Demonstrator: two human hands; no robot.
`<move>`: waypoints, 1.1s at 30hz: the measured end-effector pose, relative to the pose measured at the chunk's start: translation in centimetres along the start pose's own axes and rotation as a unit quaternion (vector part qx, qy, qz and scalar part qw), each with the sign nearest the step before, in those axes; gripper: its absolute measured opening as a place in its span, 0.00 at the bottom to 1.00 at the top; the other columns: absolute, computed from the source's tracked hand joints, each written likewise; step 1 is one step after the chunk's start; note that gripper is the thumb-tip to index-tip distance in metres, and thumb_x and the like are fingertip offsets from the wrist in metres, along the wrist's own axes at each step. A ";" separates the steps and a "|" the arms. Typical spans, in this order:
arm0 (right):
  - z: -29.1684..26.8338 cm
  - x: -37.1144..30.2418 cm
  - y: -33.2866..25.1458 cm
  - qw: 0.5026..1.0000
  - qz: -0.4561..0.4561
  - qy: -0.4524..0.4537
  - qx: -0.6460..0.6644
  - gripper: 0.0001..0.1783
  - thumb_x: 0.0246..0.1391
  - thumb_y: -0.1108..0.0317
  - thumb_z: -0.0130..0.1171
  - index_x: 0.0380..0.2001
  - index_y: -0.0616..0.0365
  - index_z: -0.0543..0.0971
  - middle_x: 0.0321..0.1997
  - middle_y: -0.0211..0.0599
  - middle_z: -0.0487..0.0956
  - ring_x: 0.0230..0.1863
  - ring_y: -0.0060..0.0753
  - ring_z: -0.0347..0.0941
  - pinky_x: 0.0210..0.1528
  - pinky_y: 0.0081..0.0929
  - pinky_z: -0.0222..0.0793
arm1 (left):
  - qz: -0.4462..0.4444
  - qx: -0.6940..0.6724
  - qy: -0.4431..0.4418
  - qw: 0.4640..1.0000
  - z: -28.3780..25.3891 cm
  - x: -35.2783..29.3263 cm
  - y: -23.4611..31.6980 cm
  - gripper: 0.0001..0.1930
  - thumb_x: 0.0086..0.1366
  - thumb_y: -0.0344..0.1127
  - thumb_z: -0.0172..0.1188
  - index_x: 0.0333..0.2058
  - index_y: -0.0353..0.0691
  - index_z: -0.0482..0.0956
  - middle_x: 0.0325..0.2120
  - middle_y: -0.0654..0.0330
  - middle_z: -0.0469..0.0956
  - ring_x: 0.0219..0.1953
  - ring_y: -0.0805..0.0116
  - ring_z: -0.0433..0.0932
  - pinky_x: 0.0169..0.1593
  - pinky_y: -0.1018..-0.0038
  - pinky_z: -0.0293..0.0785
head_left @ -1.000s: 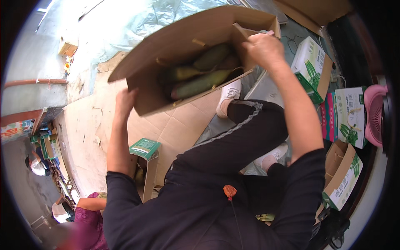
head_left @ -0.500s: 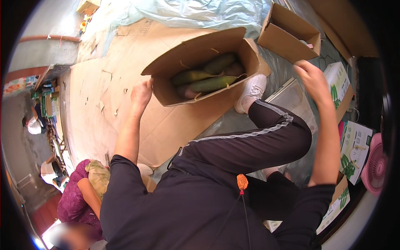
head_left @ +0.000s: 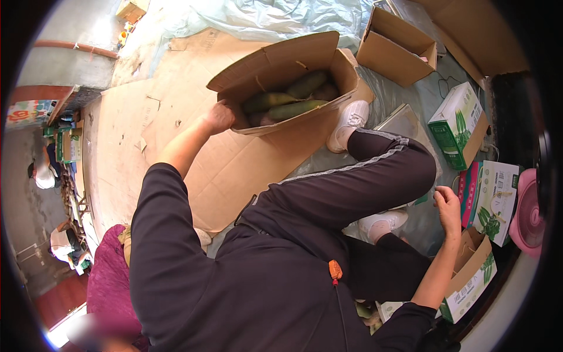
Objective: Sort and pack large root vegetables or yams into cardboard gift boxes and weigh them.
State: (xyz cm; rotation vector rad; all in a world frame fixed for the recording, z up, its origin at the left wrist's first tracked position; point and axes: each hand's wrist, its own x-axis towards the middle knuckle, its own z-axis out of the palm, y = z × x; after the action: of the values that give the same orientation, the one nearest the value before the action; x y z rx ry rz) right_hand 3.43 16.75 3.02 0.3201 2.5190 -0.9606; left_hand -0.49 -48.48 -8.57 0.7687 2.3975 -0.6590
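Note:
My left hand (head_left: 219,117) is closed on the left end of an open cardboard carton (head_left: 293,120), at its rim. Several long, thick green vegetables (head_left: 296,110) lie inside the carton, which tilts toward me. On the right, my right hand (head_left: 448,211) is held beside my bent knee with nothing visible in it. Its fingers are loosely curved and apart. Close to this hand are a white and green printed box (head_left: 497,199) and an opened box (head_left: 469,270) of the same kind.
Flattened cardboard (head_left: 193,176) and plastic sheeting (head_left: 264,20) cover the floor. A smaller open carton (head_left: 396,50) stands at the far right. Another printed box (head_left: 459,124) and a pink fan (head_left: 529,214) are along the right side. A person in purple (head_left: 111,276) is at my left.
My right hand has moved from beside the small carton back toward me, near the printed boxes. My left hand stays at the big carton's left end, and the carton has shifted slightly.

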 end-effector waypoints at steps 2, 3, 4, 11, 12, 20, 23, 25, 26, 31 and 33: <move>1.2 -0.8 1.2 1.000 0.001 0.002 0.012 0.12 0.55 0.69 0.53 0.40 0.64 0.76 0.33 0.31 0.76 0.32 0.21 0.71 0.34 0.21 0.69 | 0.001 0.023 0.003 1.000 -0.1 -0.5 1.3 0.10 0.55 0.35 0.49 0.23 0.51 0.80 0.27 0.61 0.79 0.38 0.65 0.77 0.54 0.62 0.64; 1.6 -1.4 1.9 1.000 0.004 0.003 0.020 0.12 0.55 0.69 0.53 0.40 0.64 0.76 0.33 0.31 0.76 0.33 0.21 0.71 0.33 0.21 0.69 | 0.004 0.039 0.005 0.999 -0.3 -0.3 1.9 0.10 0.55 0.35 0.49 0.23 0.50 0.80 0.25 0.60 0.78 0.36 0.64 0.78 0.52 0.62 0.65; 2.1 -1.3 1.9 1.000 0.001 0.003 0.025 0.11 0.55 0.69 0.54 0.40 0.64 0.76 0.33 0.31 0.77 0.33 0.20 0.71 0.32 0.21 0.69 | -0.001 0.018 0.047 0.999 0.7 -1.1 2.0 0.10 0.55 0.35 0.49 0.23 0.48 0.80 0.24 0.58 0.78 0.35 0.63 0.78 0.52 0.61 0.65; 2.4 -1.1 6.2 0.999 0.040 0.031 -0.019 0.12 0.52 0.68 0.56 0.37 0.64 0.76 0.28 0.34 0.76 0.25 0.23 0.70 0.28 0.23 0.68 | -0.015 -0.083 0.002 0.996 3.5 -7.6 4.5 0.10 0.55 0.33 0.47 0.31 0.47 0.80 0.29 0.55 0.78 0.37 0.61 0.78 0.56 0.60 0.63; 2.4 -1.0 6.7 0.998 0.048 0.041 -0.005 0.11 0.52 0.68 0.56 0.37 0.64 0.76 0.28 0.34 0.76 0.25 0.23 0.70 0.28 0.23 0.68 | -0.016 -0.084 0.001 0.996 4.1 -8.9 5.0 0.10 0.55 0.33 0.47 0.31 0.47 0.80 0.29 0.55 0.78 0.37 0.61 0.78 0.56 0.60 0.63; 2.1 0.5 8.1 0.997 0.069 0.016 0.011 0.13 0.53 0.67 0.54 0.40 0.62 0.76 0.33 0.34 0.77 0.32 0.24 0.72 0.30 0.22 0.71 | -0.085 -0.151 -0.103 0.980 13.5 -24.3 11.5 0.13 0.56 0.33 0.47 0.37 0.50 0.79 0.35 0.58 0.79 0.45 0.63 0.75 0.56 0.57 0.63; 2.1 0.2 6.9 0.996 0.084 0.005 0.000 0.14 0.53 0.66 0.53 0.42 0.62 0.75 0.35 0.34 0.77 0.34 0.25 0.73 0.31 0.22 0.72 | -0.124 -0.183 -0.150 0.964 15.8 -30.8 14.7 0.11 0.60 0.37 0.47 0.32 0.50 0.80 0.33 0.58 0.80 0.40 0.61 0.78 0.51 0.60 0.66; 2.1 -0.1 6.8 0.995 0.099 0.011 -0.009 0.15 0.53 0.65 0.54 0.42 0.61 0.75 0.34 0.34 0.77 0.32 0.25 0.73 0.30 0.22 0.72 | -0.120 -0.201 -0.193 0.953 16.1 -33.1 16.6 0.11 0.60 0.37 0.48 0.33 0.50 0.80 0.34 0.58 0.80 0.41 0.61 0.78 0.51 0.60 0.67; 2.6 0.1 7.4 0.996 0.082 0.019 0.011 0.13 0.53 0.66 0.54 0.40 0.62 0.76 0.33 0.33 0.77 0.32 0.24 0.73 0.30 0.22 0.71 | -0.118 -0.217 -0.237 0.940 16.0 -34.0 17.4 0.11 0.60 0.38 0.48 0.34 0.51 0.80 0.35 0.58 0.80 0.41 0.61 0.78 0.51 0.60 0.67; 1.8 -0.2 11.0 0.996 0.070 0.032 0.045 0.12 0.51 0.66 0.57 0.37 0.60 0.77 0.31 0.33 0.77 0.30 0.24 0.72 0.27 0.23 0.70 | -0.059 -0.249 -0.427 0.867 16.0 -35.7 20.7 0.12 0.60 0.39 0.49 0.40 0.54 0.80 0.39 0.59 0.79 0.44 0.60 0.77 0.49 0.61 0.69; 3.8 1.6 8.2 0.999 0.030 0.027 0.013 0.13 0.50 0.63 0.57 0.36 0.61 0.77 0.29 0.35 0.77 0.27 0.25 0.72 0.27 0.26 0.69 | -0.096 -0.266 -0.374 0.884 20.1 -38.7 21.5 0.18 0.56 0.38 0.52 0.45 0.65 0.78 0.40 0.63 0.79 0.43 0.61 0.78 0.45 0.66 0.74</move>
State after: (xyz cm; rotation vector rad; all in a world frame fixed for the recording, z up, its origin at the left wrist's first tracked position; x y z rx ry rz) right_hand 6.13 20.35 -5.00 0.4321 2.5316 -0.9756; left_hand 46.76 -59.30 -5.79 0.0107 1.7875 -0.2559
